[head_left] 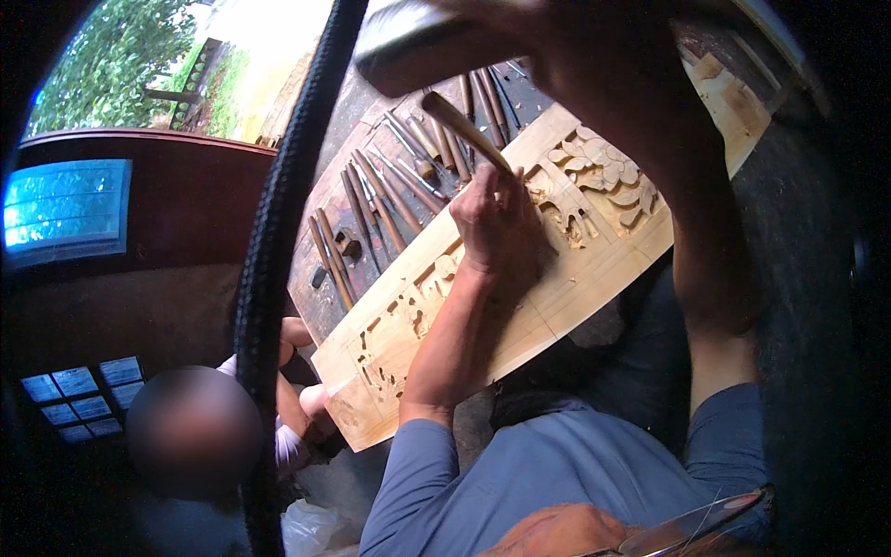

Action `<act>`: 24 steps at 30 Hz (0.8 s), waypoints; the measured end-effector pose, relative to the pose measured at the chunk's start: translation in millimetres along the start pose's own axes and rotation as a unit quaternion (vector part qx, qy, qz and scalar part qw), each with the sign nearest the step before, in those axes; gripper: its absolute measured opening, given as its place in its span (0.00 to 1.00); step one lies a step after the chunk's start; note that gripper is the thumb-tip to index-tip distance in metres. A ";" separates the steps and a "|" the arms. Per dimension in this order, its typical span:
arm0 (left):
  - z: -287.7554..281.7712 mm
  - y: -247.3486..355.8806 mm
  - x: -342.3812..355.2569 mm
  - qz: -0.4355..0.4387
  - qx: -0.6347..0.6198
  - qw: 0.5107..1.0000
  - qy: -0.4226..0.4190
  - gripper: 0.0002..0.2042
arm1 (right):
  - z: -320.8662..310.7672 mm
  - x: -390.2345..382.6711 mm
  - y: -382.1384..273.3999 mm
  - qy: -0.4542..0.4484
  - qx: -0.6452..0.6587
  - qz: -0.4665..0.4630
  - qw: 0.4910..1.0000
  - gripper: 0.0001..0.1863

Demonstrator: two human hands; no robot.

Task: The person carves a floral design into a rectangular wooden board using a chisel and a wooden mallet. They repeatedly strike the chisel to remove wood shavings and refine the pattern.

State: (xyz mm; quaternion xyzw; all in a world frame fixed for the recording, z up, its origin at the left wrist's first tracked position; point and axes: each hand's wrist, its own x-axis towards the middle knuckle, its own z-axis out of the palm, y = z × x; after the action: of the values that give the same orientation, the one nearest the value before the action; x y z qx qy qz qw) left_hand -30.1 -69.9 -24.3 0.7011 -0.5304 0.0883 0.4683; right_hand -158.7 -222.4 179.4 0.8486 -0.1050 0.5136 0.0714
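Note:
My left hand [489, 218] is closed around a carving chisel [459, 125], whose wooden handle leans up and to the left. Its blade end is hidden behind the fist, over the carved part of a pale wooden board [548, 320]. Cut leaves and flowers [608, 172] stand out in relief at the board's far right, with smaller hollows along its left part. Above the chisel handle, my right hand [580, 42] grips a dark wooden mallet [418, 58], blurred by motion. The mallet head is apart from the handle's top.
Several chisels [390, 190] with wooden handles lie side by side on the worn workbench [316, 265] beyond the board. Another person [295, 418] sits at the lower left, close to the board's end. A black braided cord [278, 213] crosses the view. A white plastic bag [311, 527] lies below.

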 end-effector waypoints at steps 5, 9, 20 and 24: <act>18.8 1.5 0.8 -0.178 -0.399 0.899 0.035 0.06 | 11.5 -27.8 16.4 0.082 0.077 0.102 0.988 0.29; 13.9 -7.5 -3.1 -0.085 -0.275 0.955 0.066 0.06 | 13.6 -27.7 16.0 0.126 0.167 0.109 0.972 0.30; 0.7 -15.2 -10.1 -0.185 -0.182 0.965 0.043 0.05 | 16.3 -27.9 15.2 0.158 0.247 0.099 0.951 0.30; 3.4 -11.2 -10.3 -0.176 -0.229 0.956 0.057 0.04 | 17.6 -29.6 17.5 0.171 0.211 0.067 0.960 0.32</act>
State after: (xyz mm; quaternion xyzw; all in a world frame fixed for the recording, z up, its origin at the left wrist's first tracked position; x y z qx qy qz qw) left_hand -26.5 -65.7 -38.9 0.6514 -0.3771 -0.0797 0.6536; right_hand -161.3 -240.3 145.3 0.7349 -0.0370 0.6651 -0.1272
